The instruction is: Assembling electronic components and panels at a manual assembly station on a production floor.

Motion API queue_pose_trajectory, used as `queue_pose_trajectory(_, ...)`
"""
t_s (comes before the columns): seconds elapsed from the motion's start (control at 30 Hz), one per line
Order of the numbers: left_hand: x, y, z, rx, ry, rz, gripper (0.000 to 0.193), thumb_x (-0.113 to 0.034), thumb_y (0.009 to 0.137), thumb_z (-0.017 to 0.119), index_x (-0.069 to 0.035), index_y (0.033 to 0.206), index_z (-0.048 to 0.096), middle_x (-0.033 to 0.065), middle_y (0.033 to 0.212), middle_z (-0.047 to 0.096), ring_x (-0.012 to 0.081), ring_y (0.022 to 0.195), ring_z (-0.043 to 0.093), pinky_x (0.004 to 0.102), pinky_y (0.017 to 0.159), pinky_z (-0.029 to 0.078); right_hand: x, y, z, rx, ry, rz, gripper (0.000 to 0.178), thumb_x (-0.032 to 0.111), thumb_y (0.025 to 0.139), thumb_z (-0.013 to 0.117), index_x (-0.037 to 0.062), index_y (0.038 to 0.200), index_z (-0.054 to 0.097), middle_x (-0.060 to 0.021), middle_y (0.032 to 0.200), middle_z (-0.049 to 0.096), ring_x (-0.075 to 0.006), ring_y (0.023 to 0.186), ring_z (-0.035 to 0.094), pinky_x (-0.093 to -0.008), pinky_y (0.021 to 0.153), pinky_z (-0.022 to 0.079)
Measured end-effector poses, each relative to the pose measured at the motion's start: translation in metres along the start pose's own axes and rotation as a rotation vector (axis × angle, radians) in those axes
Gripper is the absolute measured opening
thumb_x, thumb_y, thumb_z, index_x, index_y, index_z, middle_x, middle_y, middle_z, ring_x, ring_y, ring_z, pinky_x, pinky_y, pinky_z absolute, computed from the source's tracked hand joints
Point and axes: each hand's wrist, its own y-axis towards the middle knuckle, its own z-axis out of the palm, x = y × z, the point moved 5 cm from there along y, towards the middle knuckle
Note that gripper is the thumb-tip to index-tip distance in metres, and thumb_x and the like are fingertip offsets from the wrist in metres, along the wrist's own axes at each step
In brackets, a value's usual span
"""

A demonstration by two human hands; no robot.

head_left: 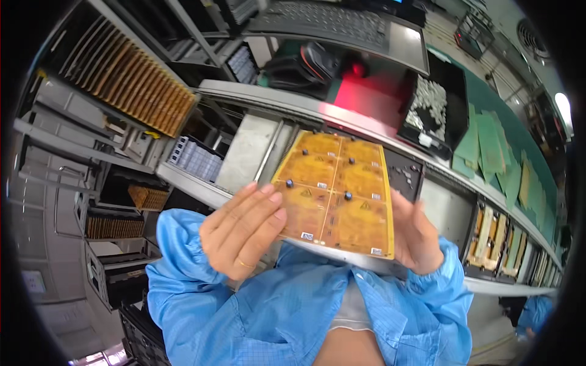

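An amber circuit board panel (317,189), divided into several sections, lies between my hands in front of my body. Small black cylindrical parts, printed warning triangles and white labels dot its face. My left hand (247,229) grips the left edge, its fingers stretched together along the border and a ring on one finger; the thumb is out of sight. At the right edge my right hand (418,235) holds the panel from the side, some fingertips hidden behind it. Blue sleeves cover both forearms.
Behind the panel runs a metal rail (268,97). A black bin (433,116) of small white parts stands at the far right, near green sheets (488,143). Racked boards (134,82) fill the upper left; a keyboard (317,24) sits at the back. More boards (488,238) lie right.
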Motion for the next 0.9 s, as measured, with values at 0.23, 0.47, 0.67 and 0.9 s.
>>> queue_pose_trajectory(0.23,0.010,-0.046,0.086,0.121,-0.165,-0.139,0.039,-0.015,0.085,0.071,0.000,0.120,0.067,0.0179,0.128,0.064,0.0379,0.122,0.060,0.0464,0.102,0.052,0.011,0.035,-0.045,-0.286,-0.214,-0.034,0.054,0.004,0.097,0.057,0.0036,0.147,0.036,-0.0133,0.138,0.056,-0.0237,0.125,0.059,-0.0391,0.102,0.052)
queue_pose_trajectory(0.47,0.023,-0.092,0.096,0.006,-0.275,-0.599,0.038,-0.012,0.092,0.066,0.003,0.127,0.063,0.0238,0.141,0.053,0.0431,0.131,0.051,0.0474,0.108,0.043,0.022,0.085,-0.075,-0.350,-0.347,-0.063,0.048,0.003,0.098,0.054,0.0032,0.144,0.040,-0.0130,0.128,0.063,-0.0227,0.113,0.066,-0.0361,0.095,0.056)
queue_pose_trajectory(0.67,0.028,-0.109,0.088,-0.063,-0.234,-0.756,0.029,-0.007,0.097,0.054,0.006,0.120,0.066,0.0233,0.135,0.059,0.0406,0.128,0.054,0.0454,0.108,0.043,0.048,0.126,-0.086,-0.386,-0.417,-0.116,0.043,0.004,0.097,0.053,-0.0010,0.139,0.043,-0.0144,0.128,0.061,-0.0237,0.111,0.067,-0.0372,0.094,0.057)
queue_pose_trajectory(0.9,0.025,-0.112,0.089,-0.093,-0.262,-0.774,0.029,-0.008,0.097,0.054,0.007,0.119,0.066,0.0239,0.132,0.061,0.0402,0.126,0.056,0.0451,0.107,0.043,0.077,0.154,-0.091,-0.348,-0.516,-0.074,0.033,0.006,0.097,0.056,-0.0004,0.129,0.050,-0.0139,0.120,0.064,-0.0236,0.103,0.069,-0.0379,0.086,0.061)
